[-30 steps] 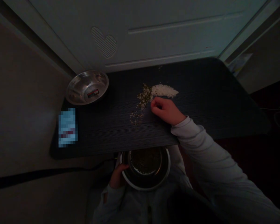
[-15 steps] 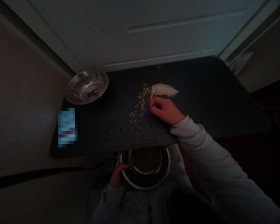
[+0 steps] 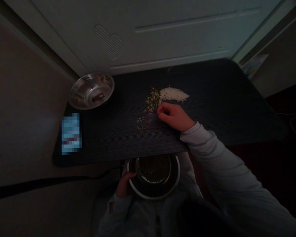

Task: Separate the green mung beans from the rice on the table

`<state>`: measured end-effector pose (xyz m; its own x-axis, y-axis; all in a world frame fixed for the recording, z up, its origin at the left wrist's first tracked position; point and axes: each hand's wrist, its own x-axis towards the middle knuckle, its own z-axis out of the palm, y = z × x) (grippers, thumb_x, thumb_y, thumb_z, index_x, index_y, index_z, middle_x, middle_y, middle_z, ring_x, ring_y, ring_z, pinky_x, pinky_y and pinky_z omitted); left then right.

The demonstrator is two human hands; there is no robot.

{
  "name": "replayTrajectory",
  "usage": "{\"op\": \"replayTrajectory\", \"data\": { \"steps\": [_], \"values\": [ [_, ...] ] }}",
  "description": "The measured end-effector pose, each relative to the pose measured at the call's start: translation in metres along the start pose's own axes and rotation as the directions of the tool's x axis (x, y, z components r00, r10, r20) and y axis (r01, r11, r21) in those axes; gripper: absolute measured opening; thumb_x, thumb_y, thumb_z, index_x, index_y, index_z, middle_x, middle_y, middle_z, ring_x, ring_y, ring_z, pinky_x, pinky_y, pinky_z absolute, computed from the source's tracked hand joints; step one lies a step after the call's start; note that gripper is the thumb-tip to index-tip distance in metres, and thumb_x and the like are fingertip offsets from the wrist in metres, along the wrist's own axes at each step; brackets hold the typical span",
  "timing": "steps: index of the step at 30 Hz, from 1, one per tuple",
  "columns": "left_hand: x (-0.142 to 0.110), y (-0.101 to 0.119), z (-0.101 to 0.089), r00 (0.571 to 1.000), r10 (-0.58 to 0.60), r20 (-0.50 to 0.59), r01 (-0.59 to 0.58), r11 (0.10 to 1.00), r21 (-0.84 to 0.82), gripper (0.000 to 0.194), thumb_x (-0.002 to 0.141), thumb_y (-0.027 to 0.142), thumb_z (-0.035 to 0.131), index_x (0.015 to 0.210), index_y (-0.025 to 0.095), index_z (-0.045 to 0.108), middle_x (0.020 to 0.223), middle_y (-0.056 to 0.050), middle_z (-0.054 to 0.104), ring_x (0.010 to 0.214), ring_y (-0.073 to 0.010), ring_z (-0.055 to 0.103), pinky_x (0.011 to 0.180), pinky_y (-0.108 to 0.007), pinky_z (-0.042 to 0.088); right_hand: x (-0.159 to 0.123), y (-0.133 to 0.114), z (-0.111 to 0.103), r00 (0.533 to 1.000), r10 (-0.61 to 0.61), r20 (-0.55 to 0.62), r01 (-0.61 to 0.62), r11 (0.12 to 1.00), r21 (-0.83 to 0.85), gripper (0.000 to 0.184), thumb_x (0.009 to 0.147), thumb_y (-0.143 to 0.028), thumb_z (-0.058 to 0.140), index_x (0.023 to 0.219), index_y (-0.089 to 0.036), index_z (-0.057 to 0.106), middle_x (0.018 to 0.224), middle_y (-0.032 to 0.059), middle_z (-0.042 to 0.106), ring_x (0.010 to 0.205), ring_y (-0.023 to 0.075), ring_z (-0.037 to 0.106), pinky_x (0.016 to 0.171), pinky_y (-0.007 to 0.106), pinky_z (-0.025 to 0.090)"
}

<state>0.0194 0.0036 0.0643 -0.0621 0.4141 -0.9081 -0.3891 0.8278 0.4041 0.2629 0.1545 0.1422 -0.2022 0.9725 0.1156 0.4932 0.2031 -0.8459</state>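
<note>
My right hand is over the dark table, its fingers curled in toward the thumb; whether anything is pinched there is hidden. Just beyond it lies a heap of white, rice-like grains. Touching that heap on the left is a patch of mixed dark green and white grains, with a few loose grains strewn nearer me. My left hand grips the left rim of a metal bowl on my lap, thumb over the edge. Dark grains with some white ones cover the bowl's bottom.
A shiny steel bowl stands at the table's back left corner, with a small black and red object in it. In front of it lies a lit phone, its screen blurred out. A white door rises behind the table.
Almost nothing differs. My right hand has shifted very slightly to the left beside the grains, fingers still curled. My left hand keeps its hold on the bowl.
</note>
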Motion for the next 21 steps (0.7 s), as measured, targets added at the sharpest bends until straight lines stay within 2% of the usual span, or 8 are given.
{"op": "replayTrajectory", "data": {
  "steps": [3, 7, 11, 17, 21],
  "values": [
    [0.001, 0.0, 0.002, 1.0, -0.011, -0.002, 0.011, 1.0, 0.017, 0.007, 0.048, 0.017, 0.066, 0.042, 0.016, 0.064, 0.045, -0.005, 0.066, 0.057, -0.0247, 0.063, 0.064, -0.035, 0.044, 0.0, -0.001, 0.0, 1.0, 0.002, 0.009, -0.002, 1.0, 0.016, 0.006, 0.069, -0.022, 0.048, 0.067, -0.017, 0.051, 0.061, -0.0021, 0.052, 0.058, 0.0111, 0.046, 0.059, 0.025, 0.035],
    [0.013, -0.009, -0.007, 0.999, 0.02, -0.026, -0.019, 0.999, 0.038, 0.004, 0.047, 0.02, 0.066, 0.044, 0.018, 0.065, 0.046, -0.004, 0.066, 0.065, -0.0274, 0.065, 0.068, -0.037, 0.046, -0.001, -0.003, -0.001, 0.999, 0.001, 0.052, -0.002, 1.0, 0.028, 0.005, 0.069, -0.021, 0.048, 0.067, -0.017, 0.05, 0.059, -0.0028, 0.051, 0.057, 0.0108, 0.046, 0.059, 0.025, 0.034],
    [0.017, -0.012, -0.012, 0.999, 0.034, -0.016, -0.033, 0.999, 0.028, 0.005, 0.046, 0.023, 0.068, 0.047, 0.018, 0.066, 0.049, -0.003, 0.068, 0.066, -0.0269, 0.065, 0.071, -0.038, 0.047, -0.001, -0.003, 0.0, 0.997, 0.002, 0.08, -0.005, 0.999, 0.039, 0.004, 0.068, -0.021, 0.048, 0.067, -0.017, 0.05, 0.059, -0.0031, 0.051, 0.057, 0.0107, 0.046, 0.059, 0.025, 0.034],
    [0.011, -0.008, -0.008, 0.998, -0.005, 0.063, 0.005, 1.0, 0.003, 0.005, 0.047, 0.02, 0.069, 0.049, 0.02, 0.065, 0.047, -0.002, 0.066, 0.074, -0.0306, 0.067, 0.074, -0.04, 0.047, -0.001, -0.004, 0.001, 0.994, -0.007, 0.106, 0.003, 0.999, 0.04, 0.005, 0.069, -0.021, 0.048, 0.067, -0.017, 0.05, 0.059, -0.0031, 0.05, 0.056, 0.0103, 0.045, 0.058, 0.025, 0.033],
    [0.011, -0.008, -0.004, 1.0, -0.004, 0.013, 0.004, 1.0, -0.013, 0.002, 0.047, 0.02, 0.066, 0.046, 0.019, 0.064, 0.047, -0.003, 0.067, 0.072, -0.0306, 0.067, 0.073, -0.039, 0.047, -0.002, -0.004, 0.002, 0.99, -0.032, 0.14, 0.024, 0.998, 0.055, 0.004, 0.068, -0.02, 0.048, 0.067, -0.017, 0.05, 0.059, -0.0033, 0.051, 0.056, 0.0103, 0.046, 0.058, 0.025, 0.034]
  ]
}}
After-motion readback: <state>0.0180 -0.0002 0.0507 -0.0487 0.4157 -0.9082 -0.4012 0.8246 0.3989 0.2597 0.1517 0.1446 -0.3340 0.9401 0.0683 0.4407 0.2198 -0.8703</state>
